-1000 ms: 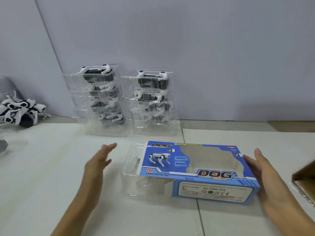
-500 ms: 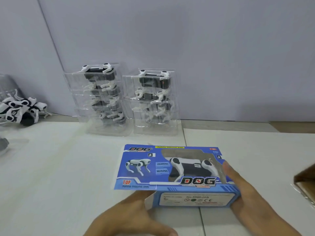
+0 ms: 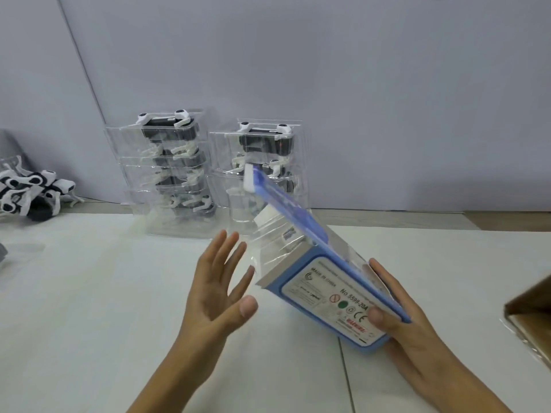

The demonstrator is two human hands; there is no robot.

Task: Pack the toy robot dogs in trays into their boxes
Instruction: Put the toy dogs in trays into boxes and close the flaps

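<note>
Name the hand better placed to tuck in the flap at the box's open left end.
Left. The left hand is open, holds nothing and hovers beside the blue box's open end, where the white flap sticks out. The right hand grips the box's other end, tilting it up.

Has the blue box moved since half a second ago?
Yes. The blue box has been tipped up off the table; its far end now overlaps the right stack of trays. The right hand grips it.

Even, bright diffuse light, soft shadows only. Motion blur on box (image 3: 325, 275) at 5 o'clock; wide-angle bend at edges; glare on clear trays (image 3: 167, 174).
</note>
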